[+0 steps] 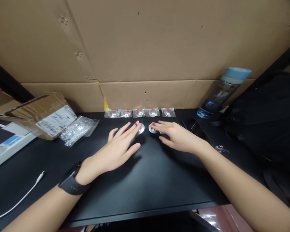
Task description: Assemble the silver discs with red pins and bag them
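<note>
Two small shiny silver discs lie side by side on the black table. Fingertips of my left hand [119,146] rest at or just over the left disc [141,129], with a bit of red showing beside them. My right hand [175,135] reaches over the right disc [151,129], its fingers stretched out and partly covering it; a red spot shows there too. Both hands are open, palms down, and neither grips anything. Whether the fingertips press on the discs I cannot tell. Behind them, several similar discs in clear plastic bags [139,112] form a row along the cardboard wall.
An opened cardboard box [45,112] and crumpled clear plastic bags [78,129] sit at the left, above a white cable [26,193]. On the right stand a tilted-looking water bottle [219,93] and a black bag [268,119]. The cardboard wall [145,48] closes off the back.
</note>
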`<state>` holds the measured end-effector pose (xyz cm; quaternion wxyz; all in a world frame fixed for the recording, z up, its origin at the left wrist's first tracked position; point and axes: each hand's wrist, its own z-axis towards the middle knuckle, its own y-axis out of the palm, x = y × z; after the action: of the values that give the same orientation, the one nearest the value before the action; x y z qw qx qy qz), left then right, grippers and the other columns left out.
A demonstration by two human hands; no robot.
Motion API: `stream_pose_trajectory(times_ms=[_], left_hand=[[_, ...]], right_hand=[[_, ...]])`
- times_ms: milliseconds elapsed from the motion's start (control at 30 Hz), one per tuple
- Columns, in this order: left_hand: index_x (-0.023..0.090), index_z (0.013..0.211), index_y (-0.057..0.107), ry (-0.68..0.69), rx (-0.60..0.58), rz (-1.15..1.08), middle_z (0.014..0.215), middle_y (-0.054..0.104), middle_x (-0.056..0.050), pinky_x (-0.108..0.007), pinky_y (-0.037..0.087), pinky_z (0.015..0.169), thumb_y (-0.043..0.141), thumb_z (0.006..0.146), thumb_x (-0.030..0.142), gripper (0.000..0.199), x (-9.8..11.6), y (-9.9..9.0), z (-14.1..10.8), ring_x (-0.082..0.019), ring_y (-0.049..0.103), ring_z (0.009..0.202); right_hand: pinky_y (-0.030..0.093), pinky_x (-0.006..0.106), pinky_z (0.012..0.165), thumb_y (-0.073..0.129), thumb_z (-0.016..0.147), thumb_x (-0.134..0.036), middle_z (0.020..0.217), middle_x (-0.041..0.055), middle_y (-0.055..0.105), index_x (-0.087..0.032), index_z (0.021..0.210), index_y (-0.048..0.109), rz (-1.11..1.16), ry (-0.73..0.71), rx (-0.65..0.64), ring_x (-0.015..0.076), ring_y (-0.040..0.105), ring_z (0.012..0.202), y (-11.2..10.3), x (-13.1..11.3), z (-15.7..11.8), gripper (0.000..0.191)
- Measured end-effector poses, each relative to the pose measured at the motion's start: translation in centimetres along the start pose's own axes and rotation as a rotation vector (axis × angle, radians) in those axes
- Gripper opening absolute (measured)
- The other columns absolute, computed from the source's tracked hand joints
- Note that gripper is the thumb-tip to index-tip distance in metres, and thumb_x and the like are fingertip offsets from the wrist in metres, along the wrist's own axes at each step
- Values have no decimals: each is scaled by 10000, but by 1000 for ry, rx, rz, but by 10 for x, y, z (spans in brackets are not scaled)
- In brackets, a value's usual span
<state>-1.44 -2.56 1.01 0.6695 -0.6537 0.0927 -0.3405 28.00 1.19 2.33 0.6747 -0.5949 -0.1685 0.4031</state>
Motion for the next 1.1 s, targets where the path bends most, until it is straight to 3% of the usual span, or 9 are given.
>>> stream_pose_trajectory(times_ms=[133, 333, 533, 700, 900, 1100], left_hand=[[345, 1661, 138, -60, 4, -339, 1696, 272, -54, -594, 184, 1264, 328, 1084, 538, 638, 3, -1, 3, -272, 194, 1593], [328, 1612, 336, -136, 165, -775, 1658, 341, -22, -476, 336, 1257, 354, 1086, 522, 561, 1, 9, 8, -237, 366, 1526], [328, 1574, 423, -174, 171, -1023, 1659, 327, 5, -506, 305, 1275, 383, 1072, 542, 547, -1, 11, 11, -248, 328, 1544], [356, 1584, 396, -135, 171, -980, 1654, 330, 12, -509, 379, 1241, 334, 1085, 541, 536, 1, 14, 9, -249, 354, 1531], [404, 1609, 316, -70, 142, -919, 1678, 263, 47, -464, 379, 1253, 303, 1079, 590, 563, 1, 21, 6, -232, 318, 1544], [355, 1634, 268, -98, 74, -1028, 1700, 196, 48, -450, 237, 1307, 352, 1075, 564, 602, 7, 22, 3, -228, 237, 1572]], right_hand=[[357, 569, 1234, 586, 961, -166, 1609, 76, 456, -267, 1585, 410, 45, 6, 79, 296, 353, 1531, -3, -1, 1, 657], [318, 628, 1218, 557, 1026, -282, 1688, 71, 296, -338, 1640, 243, 87, -6, 125, 311, 196, 1578, -4, -14, 0, 692], [275, 605, 1238, 506, 1059, -323, 1708, 51, 234, -351, 1653, 168, 88, -32, 101, 295, 107, 1594, -2, -23, 1, 685], [251, 590, 1246, 473, 1072, -345, 1719, 49, 188, -347, 1660, 111, 99, -38, 40, 292, 60, 1598, 0, -29, 2, 691], [304, 554, 1233, 535, 1032, -266, 1710, 74, 225, -319, 1663, 116, 106, -66, 80, 272, 132, 1596, 12, -30, 4, 759], [466, 487, 1141, 609, 996, -228, 1552, 64, 537, -325, 1584, 398, 67, -58, 346, 261, 410, 1503, 36, -24, 8, 632]])
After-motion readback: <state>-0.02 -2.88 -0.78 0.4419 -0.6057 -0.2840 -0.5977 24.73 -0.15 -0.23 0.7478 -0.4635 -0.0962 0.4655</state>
